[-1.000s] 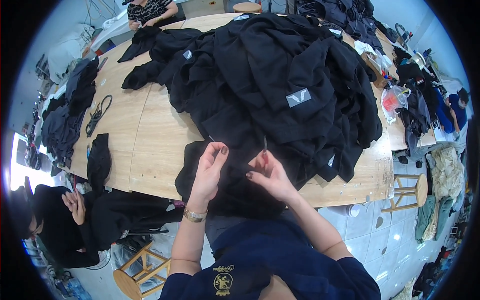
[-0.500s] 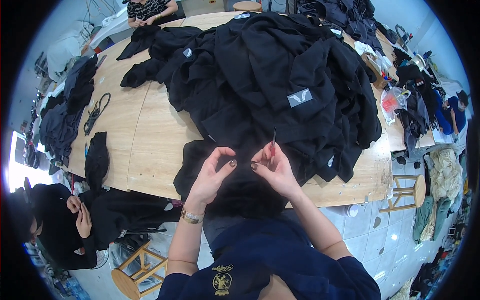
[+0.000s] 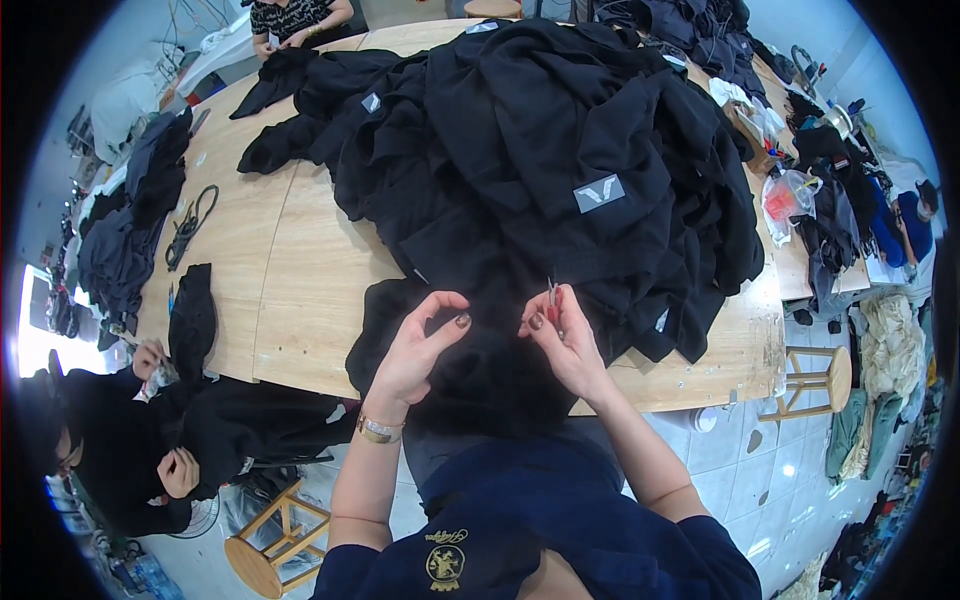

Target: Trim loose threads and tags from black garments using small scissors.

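Note:
My left hand curls at the near edge of the black garment, which drapes over the table edge toward me. Its thumb and forefinger bend round dark cloth, and the other fingers are largely hidden. My right hand is closed on small red-handled thread snips, blades pointing away from me. Its thumb and forefinger meet near the same cloth. Beyond both hands rises a big heap of black garments; a grey patch with a pale mark shows on it.
The wooden table carries a looped dark cord and a pile of dark clothes at left. A co-worker in black sits at lower left, near a wooden stool. Another stool stands at right.
My right hand has turned slightly, so the snips stand more foreshortened, and its thumb has moved a little right. My left hand has barely shifted. The co-worker at left has spread their hands apart.

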Demonstrator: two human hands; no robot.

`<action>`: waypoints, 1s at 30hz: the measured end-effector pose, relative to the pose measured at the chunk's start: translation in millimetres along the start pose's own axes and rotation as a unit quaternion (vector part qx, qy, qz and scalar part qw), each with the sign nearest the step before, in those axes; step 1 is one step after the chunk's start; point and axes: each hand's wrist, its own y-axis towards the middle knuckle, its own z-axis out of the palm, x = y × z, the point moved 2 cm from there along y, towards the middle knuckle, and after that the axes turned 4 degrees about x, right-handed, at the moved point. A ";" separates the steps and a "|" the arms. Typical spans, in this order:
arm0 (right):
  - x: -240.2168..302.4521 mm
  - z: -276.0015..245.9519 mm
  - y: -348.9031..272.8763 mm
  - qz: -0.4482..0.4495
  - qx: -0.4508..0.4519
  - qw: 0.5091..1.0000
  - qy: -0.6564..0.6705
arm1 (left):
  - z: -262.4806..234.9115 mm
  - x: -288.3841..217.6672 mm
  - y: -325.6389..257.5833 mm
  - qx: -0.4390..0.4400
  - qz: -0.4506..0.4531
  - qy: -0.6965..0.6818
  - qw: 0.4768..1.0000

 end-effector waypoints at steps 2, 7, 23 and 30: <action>-0.3 0.3 -2.9 0.005 0.001 1.000 -0.018 | -3.6 2.0 2.6 -0.005 -0.005 -0.010 1.000; -7.1 21.3 -10.2 0.053 0.065 0.992 -0.094 | -8.9 -2.8 4.2 -0.026 0.005 -0.036 0.999; 90.2 -12.7 -13.9 -0.052 0.126 0.940 0.313 | 46.4 -80.4 -80.4 -0.153 0.350 0.282 0.880; -2.7 -23.4 -6.6 -0.002 -0.012 0.980 -0.197 | 3.7 3.6 -13.7 -0.031 0.027 -0.075 0.996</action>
